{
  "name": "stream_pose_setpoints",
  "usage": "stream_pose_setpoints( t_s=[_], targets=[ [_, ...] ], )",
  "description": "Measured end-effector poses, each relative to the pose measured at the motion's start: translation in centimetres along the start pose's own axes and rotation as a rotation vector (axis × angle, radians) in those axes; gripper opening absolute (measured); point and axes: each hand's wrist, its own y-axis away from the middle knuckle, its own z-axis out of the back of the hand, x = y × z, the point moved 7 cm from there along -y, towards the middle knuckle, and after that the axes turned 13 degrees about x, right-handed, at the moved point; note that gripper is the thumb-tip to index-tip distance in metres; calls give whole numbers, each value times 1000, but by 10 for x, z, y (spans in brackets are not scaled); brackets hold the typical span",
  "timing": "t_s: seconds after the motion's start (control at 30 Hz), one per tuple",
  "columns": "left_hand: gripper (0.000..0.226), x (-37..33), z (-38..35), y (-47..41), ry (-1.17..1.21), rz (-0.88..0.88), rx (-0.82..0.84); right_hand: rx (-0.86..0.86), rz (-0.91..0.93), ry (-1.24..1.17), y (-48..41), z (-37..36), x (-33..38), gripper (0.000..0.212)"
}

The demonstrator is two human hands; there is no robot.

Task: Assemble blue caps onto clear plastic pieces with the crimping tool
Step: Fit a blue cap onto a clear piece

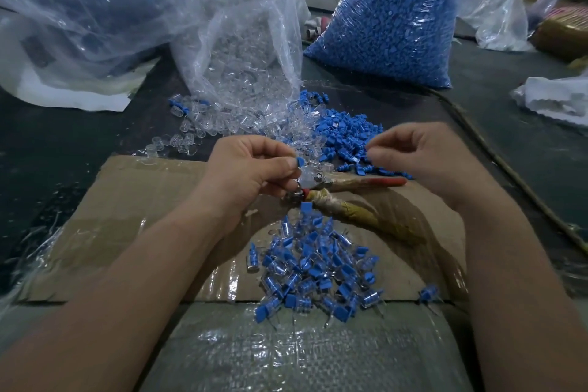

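Head view shows the left hand (254,169) pinching a blue cap (299,162) between thumb and forefinger, its grip narrow and closed on the cap, just above the head of the crimping tool (356,215). The tool lies on the cardboard (133,200) spread over the counter (63,143), its wrapped handles pointing toward the right edge. It is probably parked there so each cap can be brought straight to its head. A clear piece may sit under the cap, though glare makes that hard to confirm.

The right hand (416,159) hovers over the loose caps (343,134) heaped at the cardboard's far edge. Its fingers are curled, and I cannot tell whether its grip holds a cap.

Finished pieces (318,264) are heaped toward the near edge, likely so each can be dropped close by. At the far side, the bag of clear pieces (248,51) spills open and the bag of blue caps (391,19) stands to its right, apparently feeding the heaps within reach.
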Motion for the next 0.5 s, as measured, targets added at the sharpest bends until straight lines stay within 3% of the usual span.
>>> stream_pose_setpoints(
  t_s=[0.13,0.27,0.33,0.5],
  targets=[
    [10,0,2,0,-4,-3,-20,412,-191,263,1,-28,-15,47],
    [10,0,3,-1,11,-6,-5,473,-210,528,-6,-42,-19,82],
    [11,0,2,-1,16,-5,3,443,-184,572,-8,-43,-15,76],
    [13,0,4,-1,50,-16,-13,333,-130,613,-11,-42,-6,35]
  ],
)
